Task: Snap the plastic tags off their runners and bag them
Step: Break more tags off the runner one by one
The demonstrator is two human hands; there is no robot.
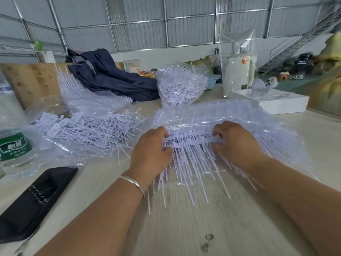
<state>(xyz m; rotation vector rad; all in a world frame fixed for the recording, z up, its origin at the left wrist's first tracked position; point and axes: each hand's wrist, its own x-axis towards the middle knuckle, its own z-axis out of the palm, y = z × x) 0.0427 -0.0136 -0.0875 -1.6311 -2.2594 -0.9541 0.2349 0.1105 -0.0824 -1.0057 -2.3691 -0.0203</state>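
Corrugated metal walls are closing off the back of the frame, and below them a pale wood-grain table [184, 228] is running toward us. At frame centre we are holding a stack of tags on runners [190, 141], its long axis lying straight across the picture from left to right, with the thin white tails fanning down toward the lower middle of the frame. Our left hand [151, 154] is gripping the left end of that bar, thumb underneath and fingers curled over the top; our right hand [238, 145] is gripping the right end in the same way. Both hands are sitting level with each other, so neither is nearer the work than the other; the runner is spanning the gap between the two grips, and we are judging that the coming snap is turning on that: a twist or bend about this left-to-right axis, with the tails pointing at us.

Just behind the bar, toward the upper right, more unsnapped stacks are lying in a clear plastic sheet [239, 115]. To the left of centre an open bag of loose tags [83, 130] is lying well apart from our left hand, which is the nearer one to it. A fuller bag [180, 85] is standing behind, above centre. At far left we are seeing a water bottle [13, 146], and at lower left a dark pouch [36, 198]
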